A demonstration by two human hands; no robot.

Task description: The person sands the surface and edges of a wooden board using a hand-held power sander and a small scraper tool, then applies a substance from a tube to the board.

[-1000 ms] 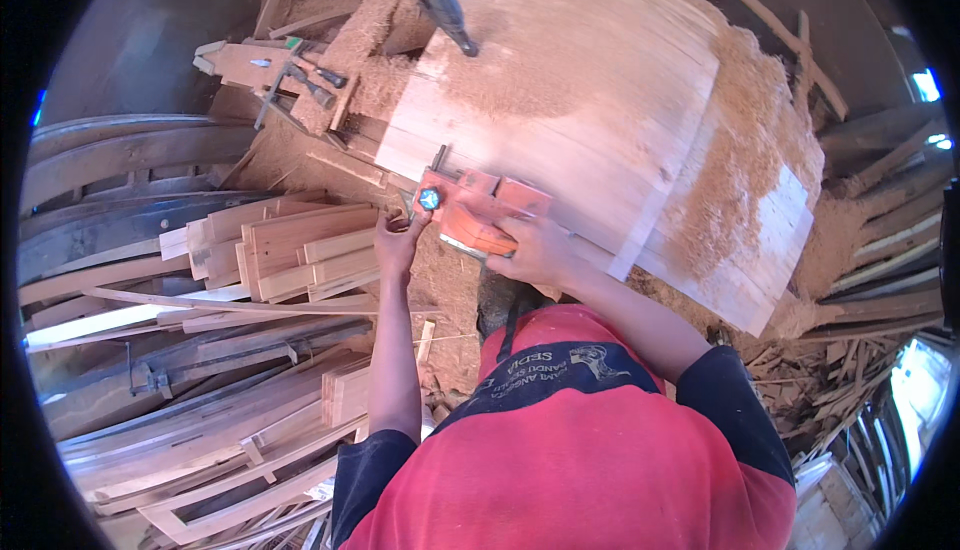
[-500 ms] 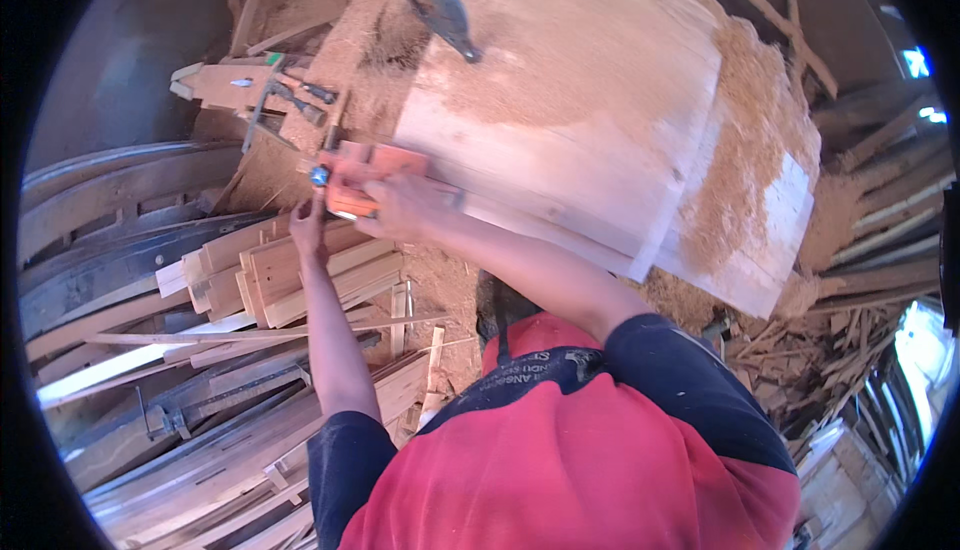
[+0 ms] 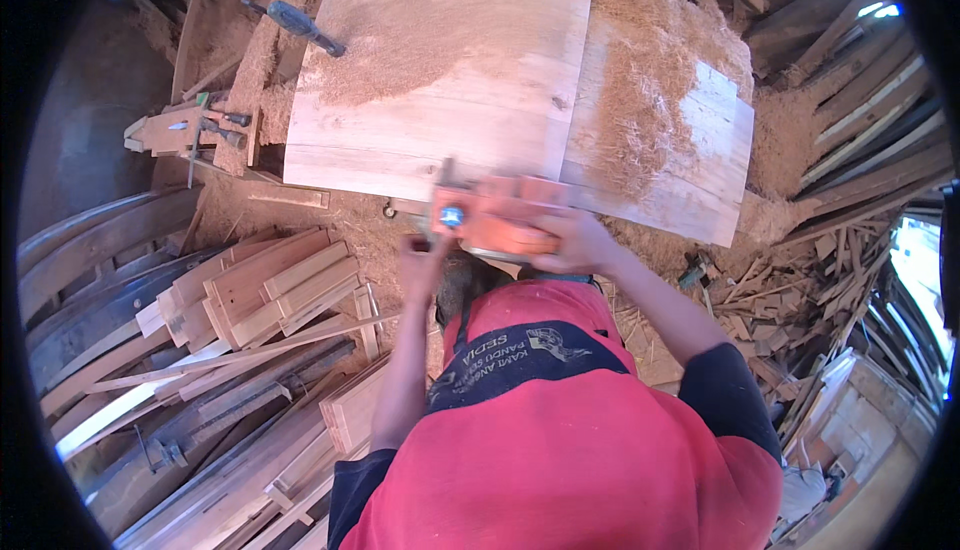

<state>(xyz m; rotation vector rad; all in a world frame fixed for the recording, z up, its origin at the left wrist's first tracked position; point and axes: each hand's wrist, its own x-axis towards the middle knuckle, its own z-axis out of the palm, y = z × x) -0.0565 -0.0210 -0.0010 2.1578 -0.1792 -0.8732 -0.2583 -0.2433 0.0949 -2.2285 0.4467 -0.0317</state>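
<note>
And back across it comes: the orange handheld power planer (image 3: 512, 235), seen half a second ago out at the left end of the wide wooden panel (image 3: 420, 135), has been brought rightward along the near edge and is now held right in front of the torso, its body slightly smeared by motion. The view has been swung too, so the panel and the blue-handled tool (image 3: 303, 27) crossing its left edge are now shown farther left in the picture. To the planer's left, a stretch of near edge is left bare, with a strip of shavings-strewn ground between it and the stacked boards (image 3: 270, 285); to the right, the second panel (image 3: 715, 125) is met just beside the first, thickly covered in shavings (image 3: 635, 90). On the near side, little room is left between planer and red shirt (image 3: 560, 450). The right hand (image 3: 583, 238) is wrapped on the planer's rear grip, fingers curled around it, the forearm slanted in from the lower right and the elbow bent outward. The left hand (image 3: 420, 265) is raised at the front end, one finger pointed up close under the blue knob (image 3: 451, 217); it is blurred, and whether the knob is pinched or only touched cannot be told. The left forearm is carried almost upright.
</note>
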